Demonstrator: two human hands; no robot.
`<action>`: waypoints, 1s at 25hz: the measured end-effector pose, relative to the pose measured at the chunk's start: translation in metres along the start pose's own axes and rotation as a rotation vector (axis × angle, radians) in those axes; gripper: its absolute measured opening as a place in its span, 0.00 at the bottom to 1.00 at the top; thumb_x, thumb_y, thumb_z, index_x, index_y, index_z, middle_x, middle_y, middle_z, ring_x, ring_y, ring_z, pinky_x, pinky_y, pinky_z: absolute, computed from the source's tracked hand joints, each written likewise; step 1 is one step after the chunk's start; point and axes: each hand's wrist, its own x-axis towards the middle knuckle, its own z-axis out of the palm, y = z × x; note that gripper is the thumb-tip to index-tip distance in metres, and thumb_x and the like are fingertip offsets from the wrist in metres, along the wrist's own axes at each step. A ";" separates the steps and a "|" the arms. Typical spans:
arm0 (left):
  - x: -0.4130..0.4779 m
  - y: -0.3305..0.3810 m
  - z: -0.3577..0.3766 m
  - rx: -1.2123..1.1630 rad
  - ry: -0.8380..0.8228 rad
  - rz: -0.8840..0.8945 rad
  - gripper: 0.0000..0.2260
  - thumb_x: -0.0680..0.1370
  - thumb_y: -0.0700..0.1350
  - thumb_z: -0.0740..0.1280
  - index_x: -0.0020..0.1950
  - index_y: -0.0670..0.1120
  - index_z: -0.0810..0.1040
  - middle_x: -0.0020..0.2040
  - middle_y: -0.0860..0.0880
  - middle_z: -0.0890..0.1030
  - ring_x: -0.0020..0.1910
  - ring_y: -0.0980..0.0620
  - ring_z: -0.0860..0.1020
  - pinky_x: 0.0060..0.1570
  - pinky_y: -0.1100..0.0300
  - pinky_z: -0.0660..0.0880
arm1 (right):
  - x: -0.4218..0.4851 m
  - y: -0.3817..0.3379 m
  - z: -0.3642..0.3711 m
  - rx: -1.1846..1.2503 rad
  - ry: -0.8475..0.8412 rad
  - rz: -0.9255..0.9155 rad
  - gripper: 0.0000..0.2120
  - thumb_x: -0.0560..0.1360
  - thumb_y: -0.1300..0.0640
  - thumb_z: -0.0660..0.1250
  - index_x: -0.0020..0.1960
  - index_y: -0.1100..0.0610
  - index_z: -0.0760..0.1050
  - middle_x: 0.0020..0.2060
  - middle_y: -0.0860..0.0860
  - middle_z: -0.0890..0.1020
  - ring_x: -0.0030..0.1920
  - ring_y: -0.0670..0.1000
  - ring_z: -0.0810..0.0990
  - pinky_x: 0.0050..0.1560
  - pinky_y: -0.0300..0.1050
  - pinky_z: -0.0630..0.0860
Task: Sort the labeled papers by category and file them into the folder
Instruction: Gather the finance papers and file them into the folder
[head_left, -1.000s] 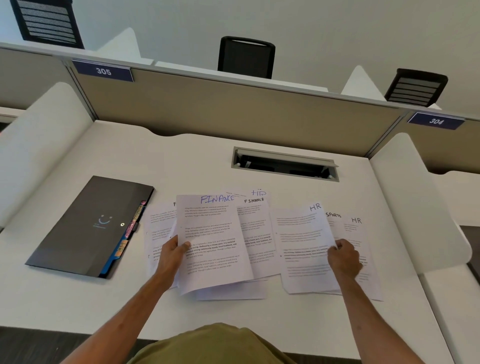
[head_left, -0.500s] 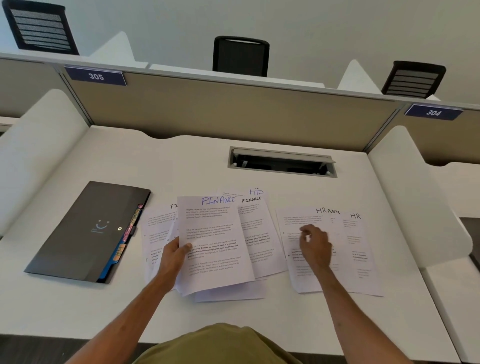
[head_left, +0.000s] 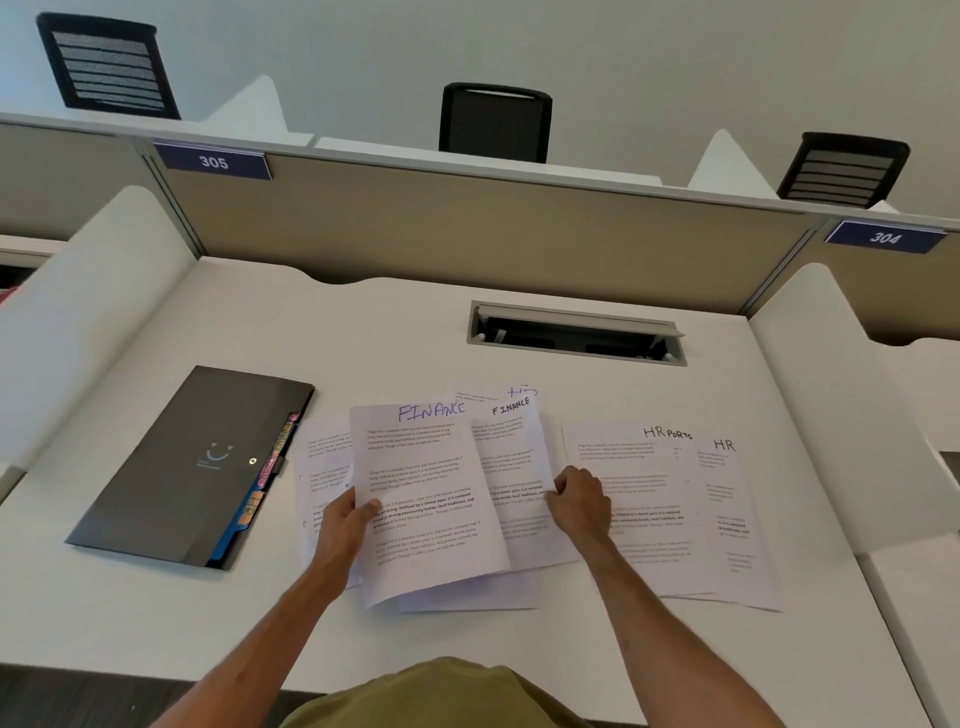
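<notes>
Gathering the FINANCE papers looks like the step in hand. The left hand (head_left: 345, 525) grips the top FINANCE sheet (head_left: 431, 499) at its left edge with the thumb over it. The right hand (head_left: 582, 504) has its fingers curled on the right edge of a second FINANCE sheet (head_left: 511, 452), pinching it.

The main risk is a mis-sort. Beyond the right hand a blue-labelled sheet (head_left: 522, 391), its label half hidden, pokes out from under the second one — drawn in together, it could ride along into the wrong stack. More sheets (head_left: 322, 467) lie under the left hand with their labels covered, so the same holds there.

Right of the right hand, the HR pile (head_left: 649, 493) has a SPORTS sheet (head_left: 679, 435) tucked between two HR ones — filed as it lies, it would land under the wrong tab.

The folder (head_left: 192, 467) lies closed on the worktop (head_left: 363, 322), well left of the left hand.
</notes>
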 end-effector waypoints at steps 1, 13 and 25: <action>0.000 0.000 -0.001 0.000 0.002 -0.003 0.13 0.84 0.38 0.66 0.66 0.49 0.82 0.59 0.47 0.87 0.55 0.41 0.85 0.54 0.43 0.79 | 0.000 0.001 -0.001 0.029 0.008 0.008 0.06 0.78 0.52 0.72 0.51 0.52 0.77 0.47 0.49 0.83 0.52 0.55 0.82 0.55 0.52 0.77; 0.006 0.001 0.000 -0.063 0.045 0.010 0.13 0.85 0.39 0.65 0.68 0.48 0.80 0.60 0.48 0.85 0.55 0.43 0.84 0.53 0.45 0.77 | 0.029 0.040 -0.040 0.903 0.202 0.393 0.06 0.76 0.65 0.73 0.44 0.55 0.83 0.45 0.51 0.85 0.51 0.57 0.82 0.52 0.46 0.76; 0.000 0.023 0.005 -0.080 -0.009 0.009 0.12 0.86 0.41 0.64 0.67 0.54 0.79 0.57 0.50 0.87 0.54 0.45 0.85 0.46 0.50 0.79 | 0.011 0.005 -0.031 1.172 -0.133 0.302 0.02 0.75 0.59 0.76 0.47 0.55 0.84 0.46 0.53 0.86 0.45 0.52 0.80 0.46 0.45 0.73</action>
